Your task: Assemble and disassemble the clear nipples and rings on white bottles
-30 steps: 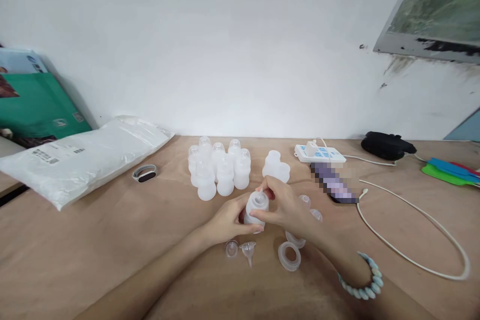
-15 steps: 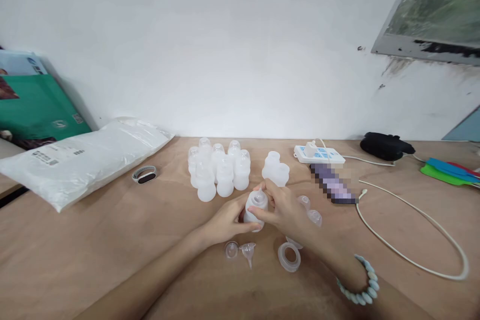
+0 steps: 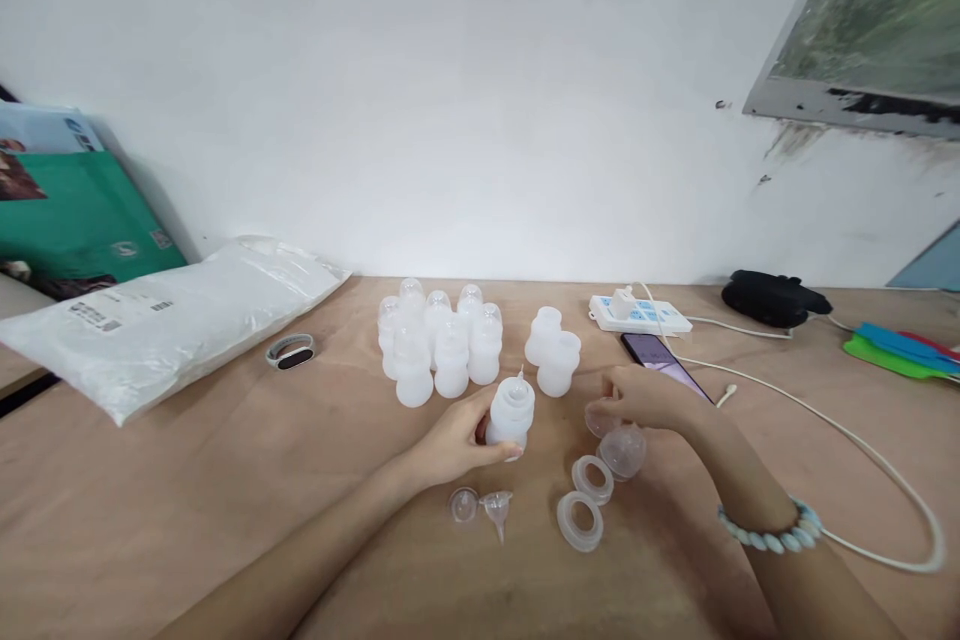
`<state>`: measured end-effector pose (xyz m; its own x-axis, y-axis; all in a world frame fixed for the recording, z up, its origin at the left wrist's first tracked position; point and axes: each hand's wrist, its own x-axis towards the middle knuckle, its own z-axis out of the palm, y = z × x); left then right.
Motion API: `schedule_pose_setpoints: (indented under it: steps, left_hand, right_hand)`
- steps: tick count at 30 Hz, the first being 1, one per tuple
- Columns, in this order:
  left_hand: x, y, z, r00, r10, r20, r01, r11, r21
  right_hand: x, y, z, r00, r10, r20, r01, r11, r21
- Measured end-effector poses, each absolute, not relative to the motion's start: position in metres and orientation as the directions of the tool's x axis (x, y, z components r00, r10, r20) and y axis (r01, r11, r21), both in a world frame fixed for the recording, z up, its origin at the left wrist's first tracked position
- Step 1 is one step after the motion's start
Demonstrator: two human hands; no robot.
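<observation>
My left hand [image 3: 466, 438] is wrapped round a small white baby bottle [image 3: 510, 418], upright, with a ring collar and a clear teat poking from its top. To the right, my right hand [image 3: 643, 396] has its fingers closed on a clear dome cap [image 3: 603, 420] at the table. A second clear dome cap [image 3: 622, 451] lies just in front of it. Two ring collars, the nearer collar [image 3: 580, 521] and the farther collar [image 3: 592, 479], lie nearer me. Below the held bottle are a clear teat [image 3: 496, 512] on its side and another clear teat [image 3: 463, 504], wide end down.
Several capped bottles [image 3: 451, 360] stand grouped at the back. Two bottles without caps [image 3: 556, 365] stand right of them. Around are a power strip [image 3: 641, 313], phone [image 3: 663, 358], white cable [image 3: 892, 460], black case [image 3: 775, 299], wristband [image 3: 291, 352] and white plastic package [image 3: 180, 310].
My right hand has left the bottle and moved right to the dome caps. The left hand keeps the bottle in place. Both ring collars now show fully.
</observation>
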<state>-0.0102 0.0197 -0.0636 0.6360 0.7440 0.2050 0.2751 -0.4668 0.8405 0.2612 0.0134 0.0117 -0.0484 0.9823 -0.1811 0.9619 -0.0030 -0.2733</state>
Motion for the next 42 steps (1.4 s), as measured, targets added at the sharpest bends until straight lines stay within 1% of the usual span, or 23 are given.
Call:
schedule_pose_setpoints:
  steps: [3, 5, 8, 9, 10, 11, 12, 14, 15, 17, 19, 21, 24, 26, 29, 32, 35, 39, 42]
  left_hand:
    - [-0.010, 0.020, -0.064, 0.637, 0.743, 0.205, 0.272, -0.465, 0.843]
    - [-0.010, 0.019, -0.064, 0.638, 0.740, 0.211, 0.264, -0.468, 0.843]
    - [-0.010, 0.019, -0.064, 0.638, 0.736, 0.227, 0.251, -0.477, 0.842]
    - [-0.010, 0.019, -0.064, 0.637, 0.735, 0.233, 0.248, -0.481, 0.841]
    - [-0.010, 0.019, -0.064, 0.636, 0.734, 0.237, 0.246, -0.485, 0.839]
    - [-0.010, 0.019, -0.064, 0.635, 0.734, 0.240, 0.247, -0.487, 0.838]
    - [-0.010, 0.019, -0.065, 0.634, 0.734, 0.242, 0.247, -0.490, 0.836]
    - [-0.010, 0.020, -0.066, 0.632, 0.734, 0.247, 0.246, -0.492, 0.835]
    - [-0.010, 0.020, -0.066, 0.632, 0.735, 0.248, 0.245, -0.492, 0.835]
    - [-0.010, 0.020, -0.067, 0.633, 0.733, 0.250, 0.240, -0.493, 0.836]
    - [-0.010, 0.020, -0.067, 0.633, 0.732, 0.251, 0.238, -0.493, 0.837]
    - [-0.010, 0.020, -0.067, 0.635, 0.732, 0.248, 0.240, -0.492, 0.837]
    - [-0.010, 0.020, -0.067, 0.638, 0.727, 0.253, 0.242, -0.502, 0.830]
    - [-0.010, 0.020, -0.067, 0.642, 0.720, 0.265, 0.235, -0.513, 0.825]
    - [-0.010, 0.020, -0.067, 0.643, 0.718, 0.267, 0.235, -0.516, 0.824]
    - [-0.010, 0.019, -0.068, 0.643, 0.722, 0.255, 0.247, -0.511, 0.823]
    - [-0.010, 0.019, -0.069, 0.635, 0.731, 0.251, 0.260, -0.508, 0.821]
    - [-0.010, 0.019, -0.070, 0.622, 0.742, 0.249, 0.276, -0.505, 0.818]
    - [-0.010, 0.019, -0.069, 0.622, 0.745, 0.244, 0.277, -0.500, 0.821]
  right_hand:
    - [0.268, 0.020, 0.004, -0.071, 0.966, -0.249, 0.946, -0.014, -0.323]
    - [0.278, 0.024, 0.007, -0.023, 0.976, -0.214, 0.944, -0.050, -0.326]
    - [0.294, 0.028, 0.021, 0.081, 0.994, -0.071, 0.947, -0.098, -0.306]
    - [0.298, 0.027, 0.026, 0.106, 0.994, 0.007, 0.943, -0.098, -0.319]
    - [0.299, 0.026, 0.030, 0.123, 0.986, 0.109, 0.929, -0.076, -0.362]
    - [0.297, 0.025, 0.033, 0.129, 0.964, 0.231, 0.894, -0.012, -0.449]
    - [0.293, 0.022, 0.034, 0.115, 0.937, 0.329, 0.832, 0.090, -0.547]
    - [0.278, 0.016, 0.033, 0.049, 0.896, 0.442, 0.638, 0.312, -0.704]
    - [0.268, 0.012, 0.031, 0.001, 0.885, 0.466, 0.551, 0.388, -0.739]
    - [0.247, 0.006, 0.026, -0.081, 0.860, 0.503, 0.438, 0.484, -0.757]
    - [0.228, 0.000, 0.020, -0.168, 0.838, 0.519, 0.388, 0.540, -0.747]
    - [0.214, -0.004, 0.015, -0.206, 0.795, 0.571, 0.383, 0.602, -0.700]
    - [0.202, -0.009, 0.012, -0.234, 0.706, 0.668, 0.459, 0.686, -0.564]
    - [0.199, -0.011, 0.013, -0.280, 0.660, 0.697, 0.509, 0.718, -0.476]
    - [0.198, -0.013, 0.016, -0.324, 0.617, 0.717, 0.528, 0.747, -0.404]
    - [0.196, -0.014, 0.017, -0.353, 0.590, 0.726, 0.539, 0.763, -0.357]
    - [0.192, -0.014, 0.011, -0.397, 0.598, 0.696, 0.570, 0.756, -0.323]
    - [0.184, -0.011, -0.008, -0.459, 0.608, 0.648, 0.540, 0.770, -0.339]
    - [0.179, -0.009, -0.019, -0.433, 0.608, 0.665, 0.515, 0.773, -0.371]
